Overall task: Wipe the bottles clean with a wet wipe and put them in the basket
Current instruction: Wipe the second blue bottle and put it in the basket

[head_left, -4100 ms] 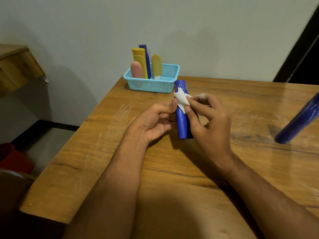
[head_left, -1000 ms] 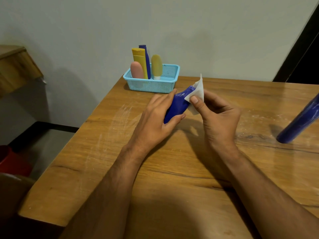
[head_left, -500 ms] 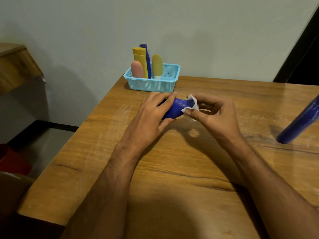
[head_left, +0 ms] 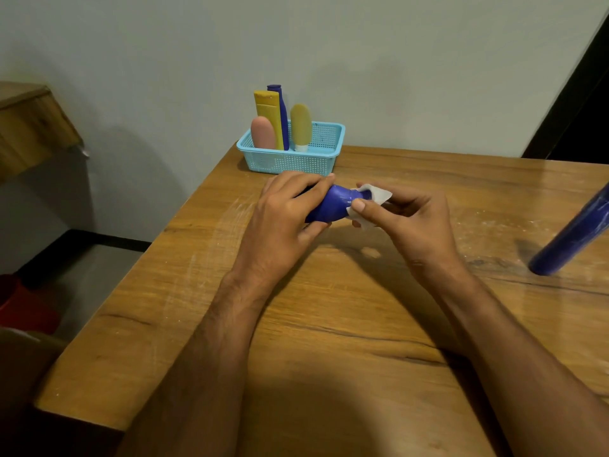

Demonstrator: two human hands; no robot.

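Far to my left a wooden ledge (head_left: pixel 31 123) juts from the wall, with something red (head_left: pixel 19 305) on the floor below it. On the worktop (head_left: pixel 329 324), near its far edge by the wall, stands the light blue basket (head_left: pixel 324 159). In its left part four bottles stand upright: a pink bottle (head_left: pixel 262 132), a yellow bottle (head_left: pixel 268 113), a slim dark blue bottle (head_left: pixel 281 110) behind it, and a pale yellow bottle (head_left: pixel 300 125) resting on its white cap.

Just in front of the basket, my left hand (head_left: pixel 280 219) grips the blue bottle (head_left: pixel 331 204) I am cleaning, my fingers curled over its top and my thumb under it; the bottle lies roughly sideways above the worktop, its narrow end pointing right. My right hand (head_left: pixel 412 219) pinches the white wet wipe (head_left: pixel 374 201) between thumb and fingers, pressed around that narrow end.

Well apart, at the right edge of view, another large blue bottle (head_left: pixel 573 234) stands on the worktop, cut off by the frame.
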